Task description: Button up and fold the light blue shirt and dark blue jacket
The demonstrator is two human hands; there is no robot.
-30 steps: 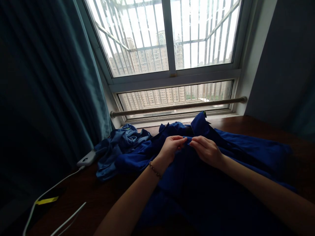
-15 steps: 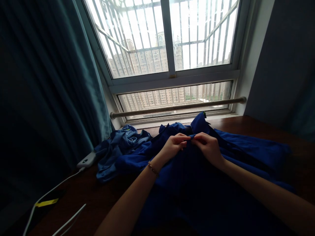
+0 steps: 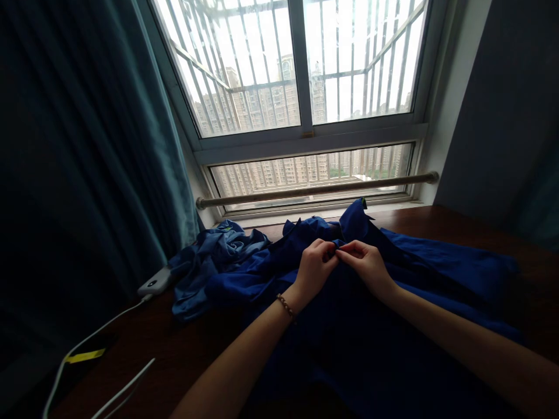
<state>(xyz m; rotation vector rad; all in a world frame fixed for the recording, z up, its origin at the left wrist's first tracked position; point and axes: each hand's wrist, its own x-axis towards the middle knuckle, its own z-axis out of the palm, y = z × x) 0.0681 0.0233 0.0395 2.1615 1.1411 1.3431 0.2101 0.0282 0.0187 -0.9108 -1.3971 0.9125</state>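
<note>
A deep blue cloth garment [image 3: 345,308] lies spread and rumpled before me, its lower part lost in shadow. Near its upper middle, my left hand [image 3: 315,265] pinches a small fold, with a beaded bracelet on that wrist. My right hand [image 3: 365,263] grips the same spot between thumb and forefinger, so the fingertips of both hands meet. What exactly lies between the fingertips is too small to make out beyond blue cloth. Behind the hands, a pointed flap of the garment sticks up.
A lighter blue bunched cloth [image 3: 218,247] lies to the left. Beside it, a white power bank [image 3: 155,281] has a white cable [image 3: 105,323] plugged in. A yellow strip [image 3: 86,355] is at lower left. Beyond the wooden surface [image 3: 406,216] run a metal rail [image 3: 318,191] and a window; a curtain [image 3: 170,192] hangs left.
My left hand has shifted slightly right and its fingers have curled in more. The right fingertips have moved a little left and down, closer to the left ones.
</note>
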